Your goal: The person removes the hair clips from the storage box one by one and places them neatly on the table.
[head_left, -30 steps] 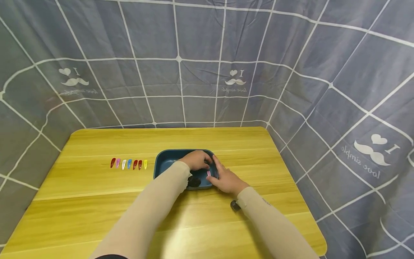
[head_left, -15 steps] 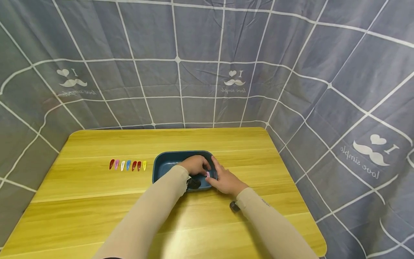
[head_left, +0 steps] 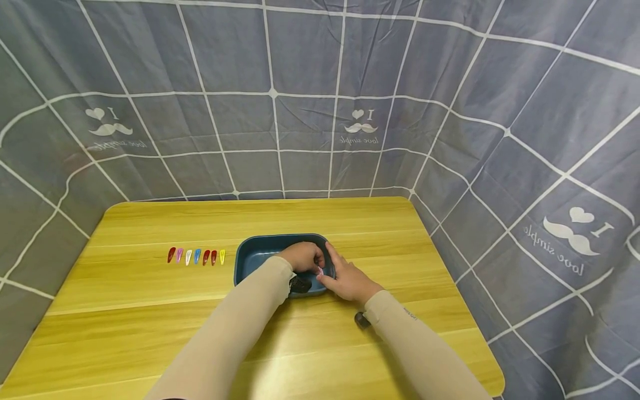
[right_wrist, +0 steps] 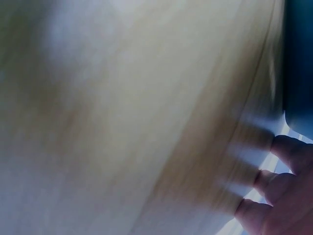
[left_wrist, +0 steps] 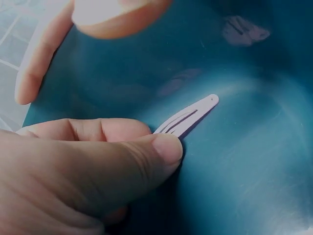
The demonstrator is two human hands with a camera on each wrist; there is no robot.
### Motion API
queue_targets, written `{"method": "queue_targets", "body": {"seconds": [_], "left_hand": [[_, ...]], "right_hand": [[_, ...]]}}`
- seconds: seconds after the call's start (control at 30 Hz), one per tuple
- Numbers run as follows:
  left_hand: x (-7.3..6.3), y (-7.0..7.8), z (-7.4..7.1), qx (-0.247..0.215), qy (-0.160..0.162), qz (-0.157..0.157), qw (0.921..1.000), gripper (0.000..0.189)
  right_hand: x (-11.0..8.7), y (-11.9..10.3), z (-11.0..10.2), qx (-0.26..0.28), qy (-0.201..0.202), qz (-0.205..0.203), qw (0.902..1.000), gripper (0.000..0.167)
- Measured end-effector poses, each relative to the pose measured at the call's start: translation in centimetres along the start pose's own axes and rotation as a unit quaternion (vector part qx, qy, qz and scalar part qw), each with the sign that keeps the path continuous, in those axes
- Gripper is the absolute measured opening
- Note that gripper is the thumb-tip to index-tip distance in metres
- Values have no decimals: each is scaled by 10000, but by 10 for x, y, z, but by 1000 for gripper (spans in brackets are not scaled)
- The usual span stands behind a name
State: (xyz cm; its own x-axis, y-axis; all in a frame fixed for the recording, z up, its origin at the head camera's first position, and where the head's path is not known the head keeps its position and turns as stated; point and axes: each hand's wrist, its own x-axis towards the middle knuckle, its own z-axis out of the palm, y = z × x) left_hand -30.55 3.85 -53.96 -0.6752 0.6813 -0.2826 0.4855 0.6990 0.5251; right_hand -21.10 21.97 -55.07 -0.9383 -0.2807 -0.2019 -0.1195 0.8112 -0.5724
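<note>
Inside the dark blue tray (head_left: 254, 261), my left hand (head_left: 301, 257) pinches a pale pink snap hair clip (left_wrist: 193, 112) between thumb and forefinger. The clip's narrow end points away from the fingertips, and its wide end is hidden by them. My right hand (head_left: 351, 279) grips the tray's right side, with the thumb over the rim and the forefinger along the outer edge. In the right wrist view its other fingers (right_wrist: 279, 188) reach down to the table beside the tray. A faint pinkish shape (left_wrist: 244, 32) shows on the blue surface; whether reflection or clip, I cannot tell.
Left of the tray, several hair clips (head_left: 197, 256) in dark red, pink, white, blue and yellow lie in a row on the yellow wood-grain table (head_left: 125, 294). A grey grid-patterned curtain (head_left: 305, 128) hangs behind and to the right.
My left hand has lowered slightly inside the tray and taken the pink hair clip between its fingertips. The right hand stays at the tray's right side. The view has shifted a little.
</note>
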Motion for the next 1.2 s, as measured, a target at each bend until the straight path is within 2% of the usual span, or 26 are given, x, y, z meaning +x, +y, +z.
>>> {"method": "queue_targets", "body": {"seconds": [0.4,0.77,0.97,1.2], "left_hand": [[1,2,-2,222,-201,34,9995,5],[0,0,-4,210,-431,216,9986,19],[-3,0,-7,102,-619,189,9978,21],[-7,-2,-9,-101,-551,231,9982,22]], "right_hand": [[0,-1,-1,33,-26,-27,10000,91],[0,1,-1,-21,-41,-84,10000,92],[1,1,0,-61,-34,-78,9999,93],[1,1,0,-49,-14,-73,10000,93]]}}
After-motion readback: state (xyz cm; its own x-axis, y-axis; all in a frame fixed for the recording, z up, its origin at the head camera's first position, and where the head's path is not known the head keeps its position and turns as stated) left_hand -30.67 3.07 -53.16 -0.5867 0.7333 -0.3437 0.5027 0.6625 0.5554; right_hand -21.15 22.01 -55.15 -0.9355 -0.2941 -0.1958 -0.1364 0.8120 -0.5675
